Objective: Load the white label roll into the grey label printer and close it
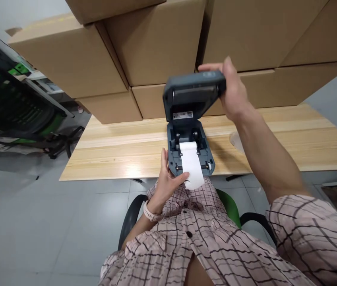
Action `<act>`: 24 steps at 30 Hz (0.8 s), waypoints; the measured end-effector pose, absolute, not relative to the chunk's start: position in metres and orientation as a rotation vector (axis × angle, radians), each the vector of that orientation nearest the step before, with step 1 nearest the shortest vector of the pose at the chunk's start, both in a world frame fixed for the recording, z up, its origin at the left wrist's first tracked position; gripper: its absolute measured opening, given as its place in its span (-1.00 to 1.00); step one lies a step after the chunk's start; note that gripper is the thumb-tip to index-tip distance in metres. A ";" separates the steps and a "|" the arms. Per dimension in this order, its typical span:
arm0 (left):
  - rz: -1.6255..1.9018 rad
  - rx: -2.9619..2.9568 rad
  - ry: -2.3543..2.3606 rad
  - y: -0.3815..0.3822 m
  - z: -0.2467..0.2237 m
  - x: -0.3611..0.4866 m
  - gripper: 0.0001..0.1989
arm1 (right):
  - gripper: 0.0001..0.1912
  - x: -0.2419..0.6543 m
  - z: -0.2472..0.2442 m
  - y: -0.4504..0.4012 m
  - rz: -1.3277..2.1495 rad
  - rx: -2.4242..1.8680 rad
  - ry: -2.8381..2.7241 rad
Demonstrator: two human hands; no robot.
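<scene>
A dark grey label printer (173, 147) sits at the front edge of the wooden table, its lid (196, 89) raised. My right hand (235, 93) grips the lid's upper right corner, thumb on top. Inside the body lies a small roll of white label paper (192, 167), and a strip from it runs over the roller and hangs past the front edge. My left hand (168, 180) is at the printer's front left corner, with its thumb pressing the strip and its fingers along the printer's side. Part of those fingers is hidden.
Stacked cardboard boxes (159, 43) line the back of the table (121, 147). A pale, partly hidden object (236, 141) lies beside my right forearm. A black office chair (16, 107) stands on the left, and I sit on a green-seated chair (229, 206).
</scene>
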State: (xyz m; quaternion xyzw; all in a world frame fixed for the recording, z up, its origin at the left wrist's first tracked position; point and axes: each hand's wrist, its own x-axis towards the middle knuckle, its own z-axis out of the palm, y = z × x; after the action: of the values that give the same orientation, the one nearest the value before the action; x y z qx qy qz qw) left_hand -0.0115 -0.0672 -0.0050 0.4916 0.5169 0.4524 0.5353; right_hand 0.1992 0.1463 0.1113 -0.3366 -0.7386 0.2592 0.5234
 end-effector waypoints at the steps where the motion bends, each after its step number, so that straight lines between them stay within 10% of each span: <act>1: 1.091 1.191 1.213 -0.069 -0.006 -0.015 0.29 | -0.28 0.204 0.102 0.123 0.601 -0.785 -1.771; 7: 1.430 1.344 1.147 -0.061 0.003 -0.027 -0.08 | -0.62 0.220 0.045 0.013 0.355 -0.766 -2.039; 24: 1.436 1.148 1.242 -0.061 -0.007 -0.010 -0.43 | -0.61 0.194 -0.024 -0.012 0.366 -0.825 -1.750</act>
State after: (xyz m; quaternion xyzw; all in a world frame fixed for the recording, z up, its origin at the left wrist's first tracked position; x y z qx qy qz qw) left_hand -0.0097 -0.0615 -0.0068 0.4632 0.5011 0.5797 0.4453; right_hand 0.1941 -0.0120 -0.0239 -0.3492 -0.7404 0.1548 0.5531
